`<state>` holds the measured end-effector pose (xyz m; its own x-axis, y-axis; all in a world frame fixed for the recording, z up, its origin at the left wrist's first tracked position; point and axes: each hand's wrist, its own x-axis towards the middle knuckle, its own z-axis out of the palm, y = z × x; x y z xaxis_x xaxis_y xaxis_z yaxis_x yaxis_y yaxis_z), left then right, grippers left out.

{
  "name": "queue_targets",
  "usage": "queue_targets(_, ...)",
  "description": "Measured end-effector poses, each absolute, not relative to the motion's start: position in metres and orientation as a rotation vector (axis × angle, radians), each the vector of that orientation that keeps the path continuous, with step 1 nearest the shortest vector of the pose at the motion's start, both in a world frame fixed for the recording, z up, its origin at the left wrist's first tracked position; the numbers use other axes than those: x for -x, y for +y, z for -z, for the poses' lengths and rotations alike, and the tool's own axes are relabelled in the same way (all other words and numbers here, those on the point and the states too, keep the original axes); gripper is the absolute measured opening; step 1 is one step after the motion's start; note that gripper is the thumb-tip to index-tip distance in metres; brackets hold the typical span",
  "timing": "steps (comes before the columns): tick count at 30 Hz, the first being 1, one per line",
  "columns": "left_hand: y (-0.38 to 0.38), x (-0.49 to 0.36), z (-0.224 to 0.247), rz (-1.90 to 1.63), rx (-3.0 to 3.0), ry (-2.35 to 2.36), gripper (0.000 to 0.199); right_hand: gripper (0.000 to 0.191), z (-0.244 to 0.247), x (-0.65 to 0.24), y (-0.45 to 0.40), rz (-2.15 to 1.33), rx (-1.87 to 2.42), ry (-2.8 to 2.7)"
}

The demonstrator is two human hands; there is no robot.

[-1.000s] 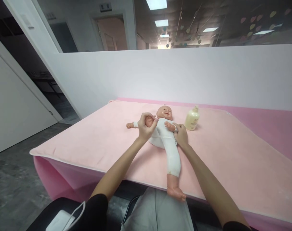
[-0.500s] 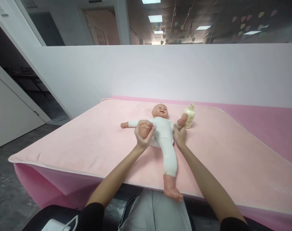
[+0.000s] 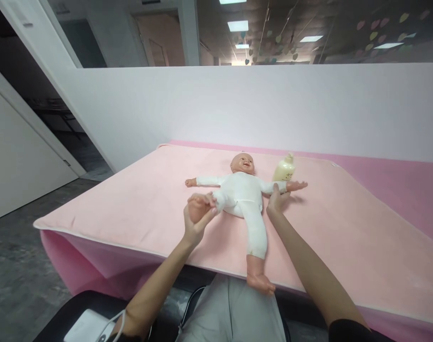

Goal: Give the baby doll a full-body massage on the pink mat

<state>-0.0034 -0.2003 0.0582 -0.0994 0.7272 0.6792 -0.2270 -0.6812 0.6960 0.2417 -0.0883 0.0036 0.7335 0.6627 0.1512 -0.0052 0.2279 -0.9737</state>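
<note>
1. Far to the left of the doll (image 3: 242, 192): a white door (image 3: 24, 152), with a dark opening (image 3: 61, 107) between it and the white wall (image 3: 216, 109) behind the doll.
2. On the near left of the doll: a white box (image 3: 87, 327) with a looped white cable (image 3: 121, 323), right beside the left forearm.
3. Spread under the doll and well out to either side: a pale pink cover (image 3: 130, 209) over the desk.
4. Out from the doll's left-hand side as viewed: a white-sleeved arm (image 3: 209, 181), stretched sideways, ending in a small curled fist.
5. Just below that arm: left hand (image 3: 194, 232), wrapped around the doll's raised foot (image 3: 197, 210), thumb along the near side, leg bent up.
6. Doll itself: lying face up on the cover, head toward the wall, dressed in white, other leg straight toward the person, bare foot out over the near edge.
7. At the doll's right-hand side as viewed: right hand (image 3: 275, 203), curled under the outstretched sleeved forearm, thumb up against the sleeve, fingers mostly hidden.
8. Just beyond that forearm: a pale yellow bottle (image 3: 284, 169), base hidden behind the arm.
</note>
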Motion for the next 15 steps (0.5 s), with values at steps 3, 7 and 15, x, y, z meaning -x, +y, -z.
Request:
queue_targets(3,-0.163,-0.012,-0.08,-1.794,-1.516,0.54,0.029,0.06,-0.006,-0.235,-0.092,-0.325,1.33,-0.955)
queue_targets(7,-0.122,-0.05,-0.065,-1.58,-1.57,0.612,0.034,0.054,-0.007,-0.238,-0.093,-0.129,1.415,-1.551)
queue_targets(15,-0.16,-0.058,-0.064,-1.696,-1.61,0.743,0.027,0.048,-0.004,-0.238,-0.088,-0.395,1.347,-1.084)
